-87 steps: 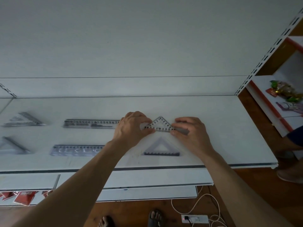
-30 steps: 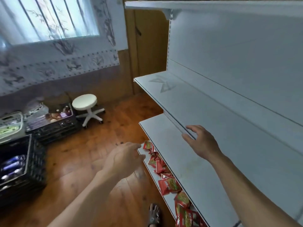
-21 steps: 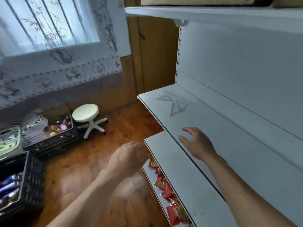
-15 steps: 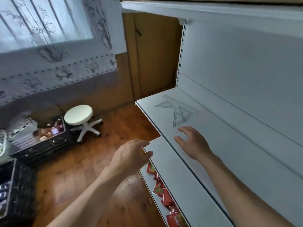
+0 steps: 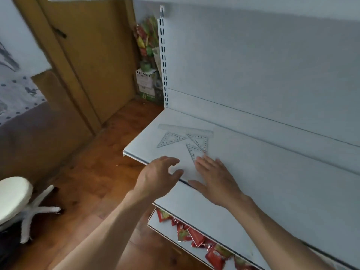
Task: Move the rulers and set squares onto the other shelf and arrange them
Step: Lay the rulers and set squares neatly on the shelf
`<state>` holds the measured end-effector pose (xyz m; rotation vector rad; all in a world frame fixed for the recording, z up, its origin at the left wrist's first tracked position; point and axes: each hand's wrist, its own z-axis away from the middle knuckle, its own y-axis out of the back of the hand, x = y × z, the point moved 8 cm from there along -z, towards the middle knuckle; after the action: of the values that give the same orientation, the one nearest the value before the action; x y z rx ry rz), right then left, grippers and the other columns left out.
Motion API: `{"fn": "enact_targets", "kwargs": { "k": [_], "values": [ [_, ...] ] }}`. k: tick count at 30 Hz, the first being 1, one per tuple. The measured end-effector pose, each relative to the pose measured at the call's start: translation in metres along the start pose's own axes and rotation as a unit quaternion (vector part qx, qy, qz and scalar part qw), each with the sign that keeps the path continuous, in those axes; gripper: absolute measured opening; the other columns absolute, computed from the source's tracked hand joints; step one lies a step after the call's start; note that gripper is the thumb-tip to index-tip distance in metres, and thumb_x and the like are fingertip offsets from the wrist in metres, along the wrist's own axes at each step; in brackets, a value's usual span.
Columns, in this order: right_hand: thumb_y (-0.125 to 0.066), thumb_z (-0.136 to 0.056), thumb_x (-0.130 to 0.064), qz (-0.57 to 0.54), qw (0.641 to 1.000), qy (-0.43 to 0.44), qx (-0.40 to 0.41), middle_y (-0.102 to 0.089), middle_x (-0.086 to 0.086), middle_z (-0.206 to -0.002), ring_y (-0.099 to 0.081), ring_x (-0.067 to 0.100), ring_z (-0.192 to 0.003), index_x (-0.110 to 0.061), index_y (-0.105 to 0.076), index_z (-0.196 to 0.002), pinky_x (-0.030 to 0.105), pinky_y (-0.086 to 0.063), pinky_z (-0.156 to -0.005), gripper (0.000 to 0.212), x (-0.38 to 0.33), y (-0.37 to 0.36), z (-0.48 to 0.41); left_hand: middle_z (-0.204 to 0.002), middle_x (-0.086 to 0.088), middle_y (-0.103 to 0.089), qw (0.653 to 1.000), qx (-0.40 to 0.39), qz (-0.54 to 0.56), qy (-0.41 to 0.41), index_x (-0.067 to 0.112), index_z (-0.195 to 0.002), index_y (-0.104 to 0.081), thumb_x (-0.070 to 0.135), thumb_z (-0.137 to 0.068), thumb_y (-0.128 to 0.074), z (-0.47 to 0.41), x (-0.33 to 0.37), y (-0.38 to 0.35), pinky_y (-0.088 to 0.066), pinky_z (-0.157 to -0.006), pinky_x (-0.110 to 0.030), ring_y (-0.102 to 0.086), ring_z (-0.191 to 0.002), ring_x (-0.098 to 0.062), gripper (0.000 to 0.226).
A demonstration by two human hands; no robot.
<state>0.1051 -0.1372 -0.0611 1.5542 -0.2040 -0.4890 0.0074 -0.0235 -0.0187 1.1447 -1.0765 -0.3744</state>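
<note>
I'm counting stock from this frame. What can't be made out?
Head view only.
Near tip of the nearest set square: under the right hand.
Markings on the ruler: too small and blurred to read.
Most of the red packets: hidden under the shelf above them.

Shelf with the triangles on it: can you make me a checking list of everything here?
Surface: white shelf, flat.
Job's things: ruler at the back; left set square, right set square and nearest set square in front of it.
Clutter: red packets, lower down.
Hands: left hand hovers, holding nothing; right hand flat, fingers at the nearest set square.
Cables: nothing seen.
Surroundings: white stool, wooden floor, wooden door.
</note>
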Motion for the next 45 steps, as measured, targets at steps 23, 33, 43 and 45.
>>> {"fn": "enact_targets", "kwargs": {
  "k": [23,33,43,45],
  "values": [
    [-0.063,-0.09,-0.013,-0.292,0.863,-0.206,0.358,-0.07,-0.004,-0.093,-0.067,0.011,-0.084,-0.014,-0.071,-0.108,0.022,-0.054,-0.073,0.019,-0.016,0.042,0.101,-0.127,0.01,-0.056,0.969,-0.107,0.202,-0.09,0.029,-0.128,-0.055,0.046,-0.091,-0.056,-0.018,-0.014,-0.018,-0.042,-0.087,-0.022,-0.051,-0.104,-0.002,0.041],
    [-0.064,-0.089,-0.014,-0.421,0.772,-0.287,0.38,-0.071,-0.007,-0.103,-0.068,0.012,-0.094,-0.028,-0.071,-0.103,0.034,-0.055,-0.084,0.02,0.0,0.052,0.17,-0.11,0.026,-0.056,0.93,-0.199,0.262,-0.164,0.037,-0.127,-0.053,0.045,-0.079,-0.072,0.013,0.058,-0.039,-0.039,-0.081,-0.009,-0.048,-0.094,0.017,0.052],
    [-0.065,-0.088,-0.011,-0.452,0.701,-0.319,0.449,-0.072,-0.007,-0.098,-0.069,0.013,-0.09,-0.032,-0.069,-0.106,0.024,-0.054,-0.08,0.028,0.04,0.071,0.316,-0.096,0.016,-0.067,0.896,-0.171,0.305,-0.274,0.029,-0.112,-0.068,0.031,-0.077,-0.076,0.091,0.185,-0.077,-0.043,-0.081,-0.009,-0.059,-0.09,0.002,0.037],
    [-0.069,-0.085,-0.018,-0.441,0.696,-0.344,0.45,-0.071,-0.008,-0.099,-0.067,0.012,-0.094,-0.038,-0.067,-0.11,0.026,-0.053,-0.084,0.032,0.053,0.071,0.356,-0.098,0.016,-0.067,0.887,-0.176,0.305,-0.298,0.031,-0.11,-0.07,0.036,-0.074,-0.076,0.115,0.218,-0.092,-0.044,-0.081,-0.012,-0.059,-0.091,-0.001,0.036]
  ]
}}
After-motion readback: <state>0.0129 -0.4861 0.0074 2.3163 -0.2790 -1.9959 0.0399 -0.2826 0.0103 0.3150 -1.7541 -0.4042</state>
